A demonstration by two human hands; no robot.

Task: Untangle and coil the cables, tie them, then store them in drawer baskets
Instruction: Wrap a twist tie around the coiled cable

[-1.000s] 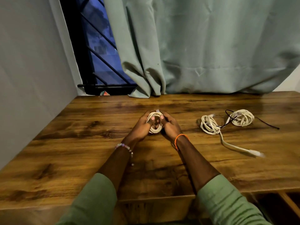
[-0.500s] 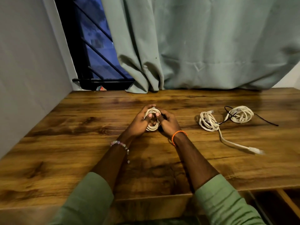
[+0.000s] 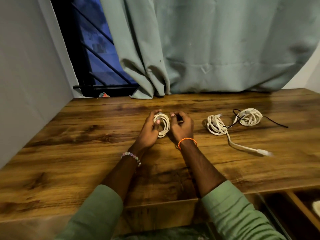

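Observation:
A small coil of white cable (image 3: 163, 124) stands on edge above the wooden table (image 3: 86, 144). My left hand (image 3: 149, 130) grips it, thumb through the loop and fingers behind. My right hand (image 3: 181, 127) sits just right of the coil with curled fingers, no longer holding it; whether a fingertip still touches it is unclear. To the right lies a loose white cable bundle (image 3: 216, 125) with a tail ending in a plug (image 3: 263, 151). Farther right rests a coiled white cable (image 3: 250, 116) with a thin black tie (image 3: 277, 123) across it.
An open drawer (image 3: 294, 208) shows at the lower right under the table edge, with something pale (image 3: 316, 207) inside. A grey-green curtain (image 3: 207, 49) hangs behind the table, a barred window (image 3: 97, 58) at back left, a wall on the left.
My right hand has let go of the small coil and drawn slightly to the right; the left hand alone holds it. The view has tilted a little.

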